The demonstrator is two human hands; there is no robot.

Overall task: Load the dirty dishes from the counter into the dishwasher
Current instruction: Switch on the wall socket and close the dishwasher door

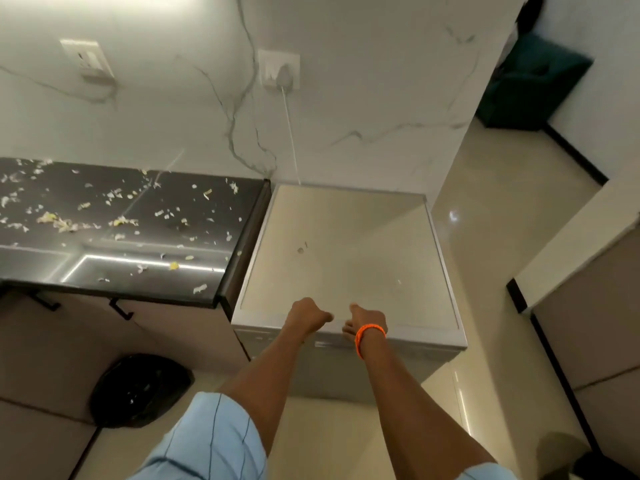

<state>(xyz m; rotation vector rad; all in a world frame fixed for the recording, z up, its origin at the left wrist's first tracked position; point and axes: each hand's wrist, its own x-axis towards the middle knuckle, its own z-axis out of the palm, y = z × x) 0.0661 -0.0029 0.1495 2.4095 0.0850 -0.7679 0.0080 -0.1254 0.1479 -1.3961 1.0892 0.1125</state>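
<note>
Both hands are reaching to the front top edge of the dishwasher, side by side, nearly touching. Left hand is curling into a loose fist on the edge. Right hand, orange band on the wrist, is pointing fingers down over the front lip. Can't tell whether either is actually gripping the door or just resting there; neither is carrying anything.

Dishwasher is sitting shut, door up, just right of the counter, its top bare except for a couple of small specks near the middle.

Progress, my read: no dishes are showing anywhere on the counter in this view. Either the loading is done and the door is being closed, or it's about to be opened. Can't settle which from here. Rack contents hidden.

Counter is dark, glossy, and covered in scattered food scraps, thickest toward the left edge. That mess is looking like leftover work, though not strictly the task.

Marble wall behind, a plug feeding a white cord down behind the dishwasher. Black bin bag on the floor below the counter. Pale glossy floor running right toward a green seat.
</note>
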